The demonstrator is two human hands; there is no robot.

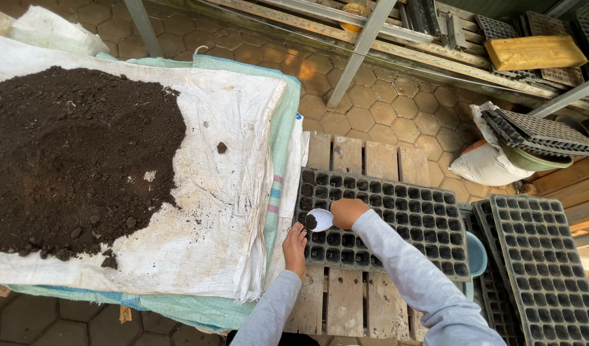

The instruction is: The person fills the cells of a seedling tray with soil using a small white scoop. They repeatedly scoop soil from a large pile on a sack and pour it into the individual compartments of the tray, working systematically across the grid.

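Note:
My right hand [347,211] grips a white scoop [319,220] that carries a little dark soil, held over the left end of a black seedling tray [397,211]. My left hand [295,248] rests on the tray's near left edge, fingers together, holding nothing that I can see. The tray lies on a wooden pallet [346,301]. Some cells at its left end hold soil. Both arms wear grey sleeves.
A big heap of dark soil [70,160] lies on white sacks [224,211] to the left. More black trays [541,263] are stacked at the right, beside a blue bowl [477,253] and a white sack [486,163]. Metal shelf legs [358,54] stand behind on hexagonal paving.

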